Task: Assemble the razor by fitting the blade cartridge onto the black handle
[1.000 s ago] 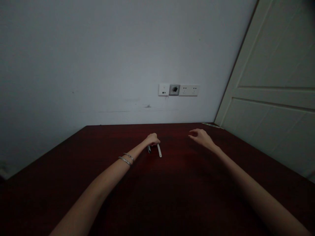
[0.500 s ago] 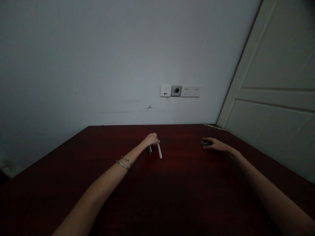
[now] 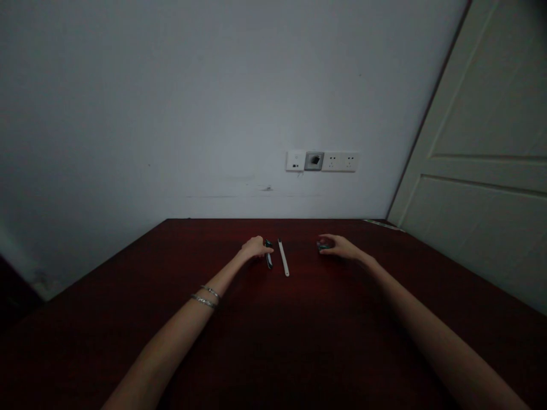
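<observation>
My left hand [image 3: 253, 248] is at a slim black-and-white object [image 3: 269, 260], its thumb and fingers closed about the far part. What kind of object this is I cannot make out. Just right of it a narrow white stick [image 3: 284, 261] lies on the dark red table [image 3: 273, 330], with a small hole at its near end and a dark tip at the far end. Farther right, my right hand [image 3: 342, 247] has thumb and fingers around a small, dark, partly see-through object [image 3: 323, 245], close to the tabletop. Its kind is unclear.
A pale wall [image 3: 213, 114] rises behind the table, with a row of sockets [image 3: 322, 161]. A white panelled door [image 3: 478, 142] stands on the right. A thin patterned strip [image 3: 383, 225] lies at the table's back right corner.
My left hand has left the white stick's far end and is now at the black-and-white object. My right hand has moved left, bringing its small object closer to the stick. The view has shifted slightly.
</observation>
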A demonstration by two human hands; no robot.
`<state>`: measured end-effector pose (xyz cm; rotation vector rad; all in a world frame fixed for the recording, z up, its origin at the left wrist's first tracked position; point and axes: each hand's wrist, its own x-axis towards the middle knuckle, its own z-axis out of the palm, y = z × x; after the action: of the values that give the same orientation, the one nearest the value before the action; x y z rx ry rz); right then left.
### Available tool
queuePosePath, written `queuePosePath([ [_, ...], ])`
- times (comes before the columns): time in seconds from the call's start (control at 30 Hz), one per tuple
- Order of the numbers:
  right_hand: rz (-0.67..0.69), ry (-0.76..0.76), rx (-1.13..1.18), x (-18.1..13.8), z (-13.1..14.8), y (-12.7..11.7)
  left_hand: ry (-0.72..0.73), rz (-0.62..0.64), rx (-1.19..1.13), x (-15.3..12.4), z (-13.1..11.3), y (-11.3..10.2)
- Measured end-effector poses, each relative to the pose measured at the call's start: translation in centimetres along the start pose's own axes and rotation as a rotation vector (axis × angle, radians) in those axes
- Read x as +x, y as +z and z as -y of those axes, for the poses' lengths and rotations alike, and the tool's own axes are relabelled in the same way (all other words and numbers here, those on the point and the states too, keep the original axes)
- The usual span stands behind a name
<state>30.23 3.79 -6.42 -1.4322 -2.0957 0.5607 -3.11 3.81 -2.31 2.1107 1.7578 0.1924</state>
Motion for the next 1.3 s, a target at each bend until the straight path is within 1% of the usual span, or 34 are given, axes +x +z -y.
queuePosePath([
  [0.1,0.024,-0.059,0.007,1.7,3.0,2.3,-0.043,-0.003,0.017,-0.1,-0.1,0.6],
  [0.17,0.050,-0.092,0.000,2.5,4.3,3.4,-0.062,-0.015,0.021,-0.1,0.0,0.9],
  [0.27,0.089,-0.129,-0.010,3.2,5.5,4.7,-0.079,-0.043,0.006,0.1,0.2,1.2],
  [0.37,0.100,-0.141,-0.017,3.4,6.0,5.5,-0.071,-0.053,-0.032,0.0,0.4,1.3],
  [0.6,0.077,-0.156,0.013,3.5,6.5,6.0,-0.053,-0.065,-0.074,-0.4,0.0,1.2],
  [0.8,0.048,-0.141,-0.022,3.1,7.1,5.9,-0.046,-0.047,-0.094,-0.5,-0.3,1.3],
  [0.87,-0.018,-0.159,-0.083,2.8,7.3,5.7,-0.035,-0.047,-0.095,-0.4,-0.2,1.4],
  [0.93,-0.116,-0.172,-0.155,2.4,7.8,5.5,-0.024,-0.056,-0.087,-0.3,-0.1,1.5],
  [1.0,-0.190,-0.130,-0.209,1.8,8.4,5.4,-0.023,-0.061,-0.064,-0.1,0.0,1.6],
  [1.03,-0.198,-0.096,-0.226,1.4,8.8,5.5,-0.023,-0.061,-0.049,-0.1,0.0,1.7],
  [1.1,-0.162,-0.039,-0.258,0.6,9.7,5.7,-0.024,-0.060,-0.014,0.0,-0.1,1.8],
  [1.2,-0.104,-0.020,-0.330,-0.5,11.0,6.1,-0.030,-0.061,0.015,-0.1,-0.3,1.8],
  [1.3,-0.134,0.011,-0.387,-1.3,11.4,6.2,-0.026,-0.057,0.005,-0.1,-0.3,1.5],
])
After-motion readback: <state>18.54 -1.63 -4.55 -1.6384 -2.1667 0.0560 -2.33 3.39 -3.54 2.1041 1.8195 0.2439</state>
